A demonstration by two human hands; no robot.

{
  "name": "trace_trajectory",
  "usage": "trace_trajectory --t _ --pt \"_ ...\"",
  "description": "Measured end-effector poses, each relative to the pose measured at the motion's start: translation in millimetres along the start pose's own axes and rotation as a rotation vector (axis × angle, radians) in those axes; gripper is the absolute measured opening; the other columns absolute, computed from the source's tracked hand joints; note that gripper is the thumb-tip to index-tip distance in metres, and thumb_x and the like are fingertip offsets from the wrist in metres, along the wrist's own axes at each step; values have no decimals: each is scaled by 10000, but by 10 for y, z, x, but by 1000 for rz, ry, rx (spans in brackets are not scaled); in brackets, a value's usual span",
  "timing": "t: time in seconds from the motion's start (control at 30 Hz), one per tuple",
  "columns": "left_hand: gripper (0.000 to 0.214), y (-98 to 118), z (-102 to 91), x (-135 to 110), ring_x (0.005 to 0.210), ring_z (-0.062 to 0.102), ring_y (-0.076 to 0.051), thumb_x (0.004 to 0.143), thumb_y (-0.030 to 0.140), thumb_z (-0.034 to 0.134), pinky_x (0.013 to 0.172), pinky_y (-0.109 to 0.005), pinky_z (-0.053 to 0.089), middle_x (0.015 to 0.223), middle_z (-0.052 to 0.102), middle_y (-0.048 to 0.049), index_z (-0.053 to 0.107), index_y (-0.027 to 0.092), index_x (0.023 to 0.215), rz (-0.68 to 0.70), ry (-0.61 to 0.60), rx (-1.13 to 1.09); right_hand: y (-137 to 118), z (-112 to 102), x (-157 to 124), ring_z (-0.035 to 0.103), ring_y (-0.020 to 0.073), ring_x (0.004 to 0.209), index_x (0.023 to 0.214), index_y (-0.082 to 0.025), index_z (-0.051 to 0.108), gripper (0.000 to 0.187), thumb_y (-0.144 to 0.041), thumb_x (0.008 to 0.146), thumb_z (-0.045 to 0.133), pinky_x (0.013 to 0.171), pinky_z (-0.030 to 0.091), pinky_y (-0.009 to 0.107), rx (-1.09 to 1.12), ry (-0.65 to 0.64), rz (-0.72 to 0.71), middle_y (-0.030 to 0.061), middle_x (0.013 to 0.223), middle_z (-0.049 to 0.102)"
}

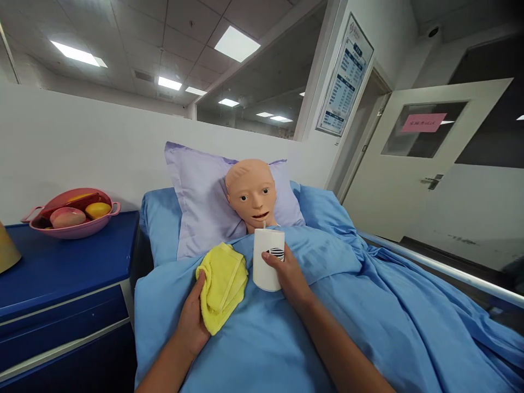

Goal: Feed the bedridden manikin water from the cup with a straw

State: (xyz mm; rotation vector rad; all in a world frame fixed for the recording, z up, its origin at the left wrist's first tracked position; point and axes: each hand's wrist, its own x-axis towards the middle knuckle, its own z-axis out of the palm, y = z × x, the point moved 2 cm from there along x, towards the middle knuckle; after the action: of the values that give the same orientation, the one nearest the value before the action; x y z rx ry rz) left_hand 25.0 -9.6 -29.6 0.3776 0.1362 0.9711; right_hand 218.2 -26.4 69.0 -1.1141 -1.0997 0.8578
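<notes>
A folded yellow towel (224, 285) is gripped in my left hand (195, 314), over the blue quilt (254, 349). My right hand (289, 273) is wrapped round a white cup (266, 256) with a black striped mark, its thumb across the front. From the cup's top a short pale straw (264, 224) rises close below the mouth of a manikin (251, 191); whether it touches the chin I cannot tell. The manikin's head rests on a lilac pillow (200, 191), and the quilt covers its body.
On the left, a blue bedside cabinet (73, 262) bears a pink basket (77, 232) of fruit and part of a yellowish object (6, 251). A bed rail (442, 267) runs along the right, with an open door (417, 180) beyond.
</notes>
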Motion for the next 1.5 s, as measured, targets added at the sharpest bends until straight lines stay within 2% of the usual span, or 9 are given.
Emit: trace_trajectory --t 0.1,0.33,0.43,0.67,0.83,1.0,1.13,1.5 --pt "546 -6 18 -5 1289 437 -289 906 505 416 1157 -482 232 1308 562 -140 532 156 1309 -18 8 -25 11 24 -20 627 200 748 1117 -218 556 528 -416 666 747 639 519 308 -46 -22 -14 18 865 663" --pt "584 5 211 -60 1268 473 -290 856 481 539 1139 -468 289 1268 602 -143 501 143 1331 -4 213 14 19 37 -37 634 208 728 1109 -240 551 518 -418 664 747 631 521 322 9 -23 -2 10 837 664" --pt "584 6 256 -73 1263 481 -286 852 461 556 1131 -462 305 1242 623 -143 495 138 1335 -4 245 18 21 54 -46 646 220 714 1072 -238 560 484 -412 659 742 613 523 331 37 -2 9 13 825 673" --pt "540 0 212 -70 1247 502 -279 875 459 515 1128 -461 306 1224 637 -136 514 160 1324 -20 185 -26 17 67 -41 637 197 661 1070 -216 573 474 -415 668 725 581 514 314 62 -6 2 25 835 681" --pt "525 -2 194 -69 1243 504 -281 872 443 530 1134 -461 295 1200 649 -141 534 147 1305 -14 184 -20 33 59 -40 637 200 679 1075 -220 566 483 -414 665 732 578 514 311 68 7 4 25 836 674" --pt "514 -1 193 -61 1248 498 -281 884 458 501 1140 -464 281 1219 636 -137 544 157 1298 -24 119 -42 34 59 -43 632 193 666 1082 -222 566 477 -414 675 725 577 511 309 71 -6 1 26 839 673" --pt "531 -1 180 -70 1257 488 -284 870 466 523 1141 -462 280 1236 624 -139 543 153 1299 -24 155 -10 28 59 -47 631 199 696 1072 -225 572 474 -422 670 731 590 513 310 74 -1 -2 22 828 667" --pt "546 -10 162 -76 1257 490 -281 886 481 483 1139 -460 289 1261 609 -133 506 168 1334 -33 110 -26 -2 61 -68 634 210 696 1047 -208 593 449 -435 682 720 591 517 320 28 -20 -6 35 822 669"
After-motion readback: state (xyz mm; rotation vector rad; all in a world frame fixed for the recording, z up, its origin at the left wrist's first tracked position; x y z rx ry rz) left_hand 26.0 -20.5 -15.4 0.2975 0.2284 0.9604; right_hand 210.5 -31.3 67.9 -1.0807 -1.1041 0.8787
